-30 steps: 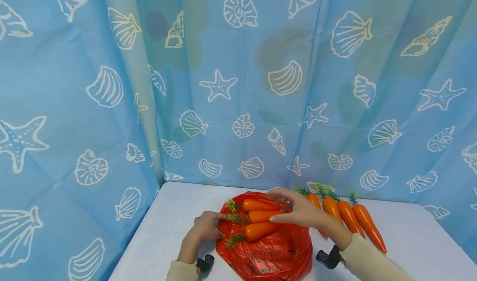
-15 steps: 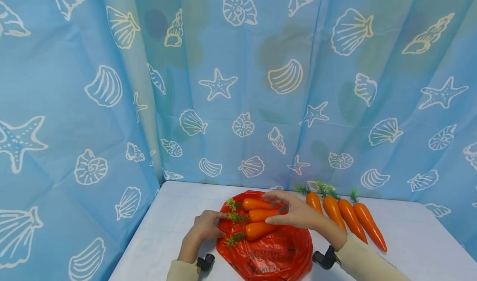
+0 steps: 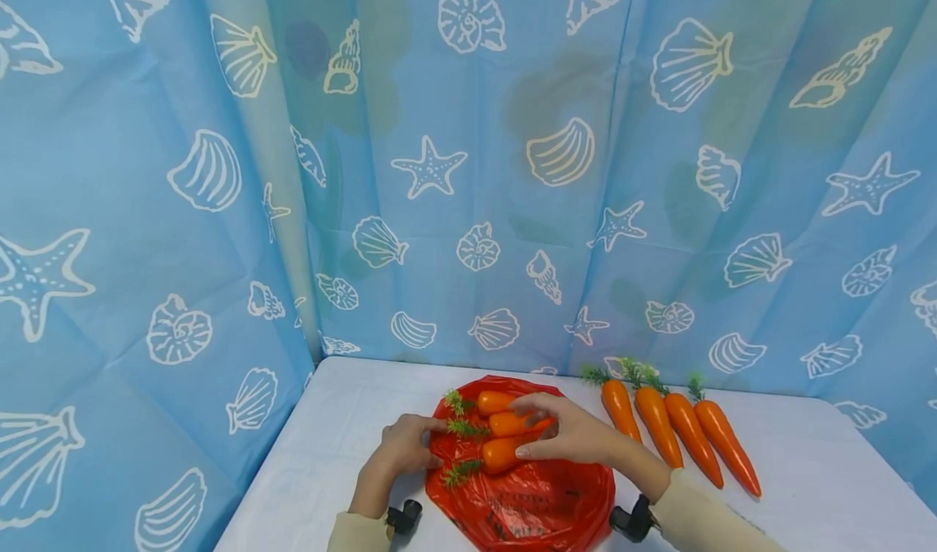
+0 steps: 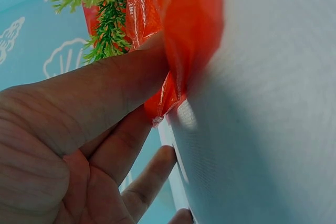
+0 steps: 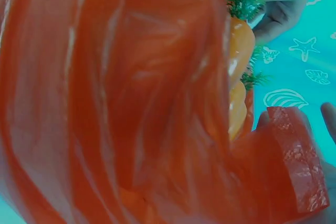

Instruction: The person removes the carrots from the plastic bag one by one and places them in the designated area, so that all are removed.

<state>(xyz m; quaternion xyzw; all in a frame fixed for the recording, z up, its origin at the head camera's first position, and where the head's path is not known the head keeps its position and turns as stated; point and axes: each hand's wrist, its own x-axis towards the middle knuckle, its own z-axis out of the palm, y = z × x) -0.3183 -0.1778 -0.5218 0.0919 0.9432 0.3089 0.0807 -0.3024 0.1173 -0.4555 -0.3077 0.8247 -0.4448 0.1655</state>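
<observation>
Three orange toy carrots [image 3: 502,456] with leafy green tops [image 3: 463,472] lie side by side on a crumpled red plastic bag [image 3: 527,495], tops toward the left. My left hand [image 3: 407,445] pinches the bag's left edge between thumb and fingers, beside the tops; the pinched plastic [image 4: 195,19] shows close in the left wrist view. My right hand [image 3: 574,432] reaches over the carrots from the right, thumb and fingers spread apart over their bodies. In the right wrist view the bag [image 5: 142,87] fills most of the picture, and a flap of it partly hides that hand.
Several more carrots [image 3: 688,438] lie in a row on the white table [image 3: 798,471], to the right of the bag. A blue curtain [image 3: 468,194] with white shell prints stands behind the table and along its left side.
My right hand has moved a little left and toward me over the carrots, uncovering more of the row at the right. The left hand and the bag stay about where they were.
</observation>
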